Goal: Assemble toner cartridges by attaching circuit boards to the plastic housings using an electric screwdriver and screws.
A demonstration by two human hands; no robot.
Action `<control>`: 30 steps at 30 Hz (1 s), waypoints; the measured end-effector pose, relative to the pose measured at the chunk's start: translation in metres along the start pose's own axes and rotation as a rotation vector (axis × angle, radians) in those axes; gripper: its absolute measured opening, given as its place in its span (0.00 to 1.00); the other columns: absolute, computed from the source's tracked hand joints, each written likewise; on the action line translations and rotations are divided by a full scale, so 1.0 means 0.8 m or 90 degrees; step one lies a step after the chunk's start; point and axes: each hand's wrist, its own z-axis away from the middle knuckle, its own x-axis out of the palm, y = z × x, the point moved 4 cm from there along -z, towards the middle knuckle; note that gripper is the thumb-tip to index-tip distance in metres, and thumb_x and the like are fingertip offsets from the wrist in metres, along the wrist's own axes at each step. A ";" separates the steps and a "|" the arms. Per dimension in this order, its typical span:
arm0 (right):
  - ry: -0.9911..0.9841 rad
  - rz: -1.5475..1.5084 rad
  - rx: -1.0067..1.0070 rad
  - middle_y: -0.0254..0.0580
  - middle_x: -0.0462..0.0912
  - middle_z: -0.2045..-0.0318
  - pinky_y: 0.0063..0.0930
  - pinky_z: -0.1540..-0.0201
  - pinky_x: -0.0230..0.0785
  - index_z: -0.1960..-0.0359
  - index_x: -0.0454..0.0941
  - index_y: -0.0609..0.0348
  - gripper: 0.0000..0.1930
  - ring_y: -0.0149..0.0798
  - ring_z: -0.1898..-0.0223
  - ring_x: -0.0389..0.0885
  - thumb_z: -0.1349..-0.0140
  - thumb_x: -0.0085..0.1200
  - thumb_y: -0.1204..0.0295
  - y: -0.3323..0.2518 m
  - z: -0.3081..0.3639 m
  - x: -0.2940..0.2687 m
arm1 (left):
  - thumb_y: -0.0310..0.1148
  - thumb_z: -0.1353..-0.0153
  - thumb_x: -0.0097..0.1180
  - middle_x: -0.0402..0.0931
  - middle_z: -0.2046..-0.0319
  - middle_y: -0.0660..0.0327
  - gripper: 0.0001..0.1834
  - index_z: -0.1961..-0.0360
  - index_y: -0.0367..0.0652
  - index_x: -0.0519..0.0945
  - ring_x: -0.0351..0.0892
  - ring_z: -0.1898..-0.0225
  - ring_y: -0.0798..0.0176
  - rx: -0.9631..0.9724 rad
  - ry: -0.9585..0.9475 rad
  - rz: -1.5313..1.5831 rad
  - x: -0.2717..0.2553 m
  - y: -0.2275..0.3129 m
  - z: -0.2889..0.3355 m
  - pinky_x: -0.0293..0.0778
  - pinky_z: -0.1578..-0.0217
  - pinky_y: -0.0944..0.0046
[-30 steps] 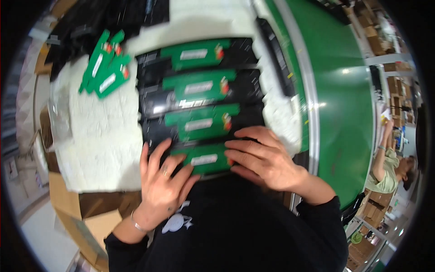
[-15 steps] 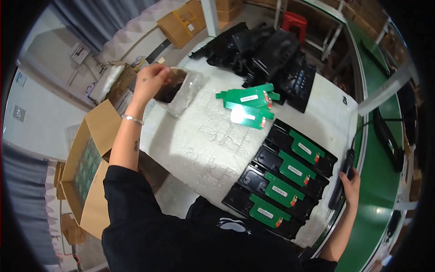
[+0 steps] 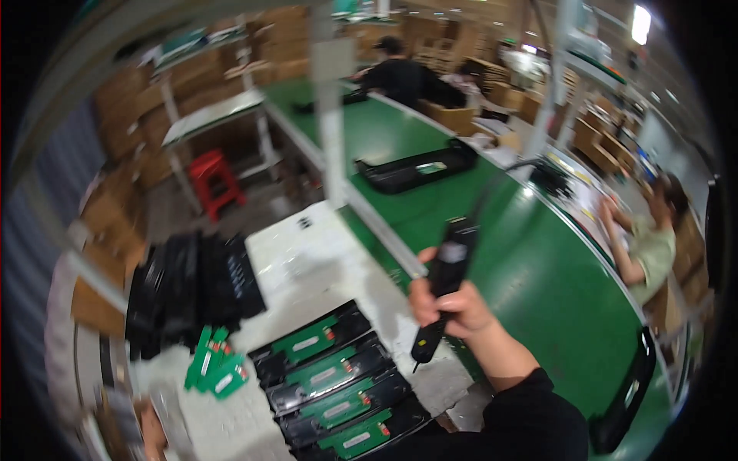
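- Head view: a pale post (image 3: 330, 134) hides a strip of the green worktop (image 3: 530, 269); a red stool (image 3: 216, 182) stands beyond the white foam (image 3: 288, 250).
- Black housings (image 3: 184, 288) and loose green boards (image 3: 217, 370) lie left of four black trays (image 3: 390, 393), each bearing a green board.
- Right hand (image 3: 455, 309): fingers clamped round a black handheld tool (image 3: 452, 257), leaning tip-down beside the trays.
- Left hand (image 3: 152, 435): at the lower left, blurred; I can't tell its fingers.

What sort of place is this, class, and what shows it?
Probably a factory assembly workshop: circuit boards lie on black plastic parts, a long green worktable runs alongside, and cardboard boxes are stacked behind.
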 end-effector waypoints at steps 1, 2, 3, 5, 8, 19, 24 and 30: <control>-0.019 0.031 0.024 0.39 0.68 0.78 0.24 0.73 0.64 0.46 0.54 0.55 0.31 0.31 0.78 0.69 0.53 0.54 0.73 0.001 0.008 -0.002 | 0.28 0.42 0.40 0.70 0.53 0.47 0.18 0.51 0.34 0.69 0.69 0.53 0.52 0.038 -0.010 0.038 -0.003 0.005 -0.014 0.68 0.57 0.57; -0.024 0.079 0.024 0.38 0.68 0.78 0.23 0.73 0.64 0.46 0.53 0.57 0.30 0.30 0.78 0.68 0.51 0.53 0.74 -0.007 0.021 0.000 | 0.29 0.42 0.40 0.70 0.54 0.48 0.18 0.51 0.34 0.69 0.69 0.54 0.52 0.079 -0.026 0.077 -0.005 0.011 -0.031 0.68 0.58 0.58; -0.024 0.142 -0.022 0.38 0.68 0.78 0.23 0.72 0.64 0.45 0.53 0.58 0.30 0.29 0.78 0.68 0.50 0.52 0.75 -0.015 0.031 -0.003 | 0.29 0.42 0.40 0.70 0.55 0.48 0.18 0.51 0.35 0.69 0.69 0.55 0.53 0.114 -0.047 0.113 -0.005 0.015 -0.044 0.68 0.59 0.58; 0.002 0.205 -0.051 0.37 0.68 0.78 0.22 0.72 0.64 0.45 0.53 0.59 0.30 0.28 0.78 0.68 0.50 0.52 0.74 -0.029 0.034 -0.007 | 0.30 0.42 0.41 0.70 0.56 0.49 0.18 0.51 0.35 0.69 0.69 0.57 0.54 0.140 -0.093 0.188 -0.002 0.007 -0.042 0.68 0.61 0.59; -0.019 0.208 -0.135 0.37 0.68 0.78 0.22 0.71 0.64 0.45 0.54 0.60 0.29 0.28 0.77 0.69 0.49 0.51 0.74 -0.043 0.026 -0.015 | 0.32 0.42 0.41 0.71 0.57 0.51 0.18 0.51 0.36 0.69 0.69 0.59 0.55 0.151 -0.165 0.303 0.002 -0.010 -0.032 0.67 0.63 0.61; 0.085 0.348 -0.065 0.31 0.71 0.81 0.20 0.73 0.64 0.53 0.67 0.60 0.22 0.24 0.79 0.70 0.53 0.55 0.76 -0.064 0.004 -0.032 | 0.38 0.40 0.42 0.72 0.64 0.57 0.19 0.51 0.40 0.69 0.69 0.69 0.60 0.061 -0.424 0.719 0.004 -0.057 0.000 0.67 0.74 0.66; 0.040 0.292 -0.087 0.26 0.68 0.83 0.18 0.73 0.61 0.51 0.67 0.57 0.22 0.21 0.79 0.66 0.50 0.57 0.74 -0.068 -0.014 -0.020 | 0.40 0.40 0.43 0.72 0.67 0.60 0.19 0.51 0.42 0.69 0.68 0.73 0.62 -0.009 -0.503 0.936 0.011 -0.092 0.008 0.67 0.78 0.68; 0.091 0.418 -0.132 0.27 0.65 0.79 0.16 0.74 0.57 0.61 0.71 0.60 0.17 0.21 0.76 0.62 0.56 0.54 0.79 -0.026 -0.035 -0.007 | 0.43 0.39 0.43 0.73 0.70 0.63 0.19 0.51 0.44 0.70 0.68 0.78 0.65 -0.055 -0.589 1.220 0.042 -0.132 -0.007 0.66 0.84 0.71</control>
